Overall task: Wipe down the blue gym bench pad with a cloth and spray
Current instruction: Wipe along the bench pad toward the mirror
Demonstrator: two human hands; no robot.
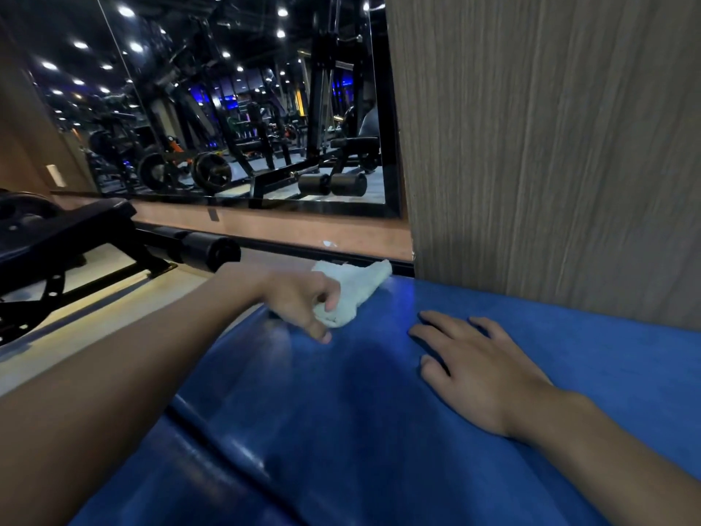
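The blue bench pad [360,404] fills the lower middle and right of the view, its surface shiny. A pale white cloth [354,288] lies bunched on the pad's far left edge. My left hand [303,301] grips the near end of the cloth, fingers curled round it and thumb pointing down onto the pad. My right hand [478,370] rests flat on the pad to the right of the cloth, fingers straight and spread, palm down. No spray bottle is in view.
A wood-grain wall panel [550,146] rises right behind the pad on the right. A wall mirror [235,108] at the back reflects gym machines. A black bench with roller pads [113,244] stands on the floor to the left.
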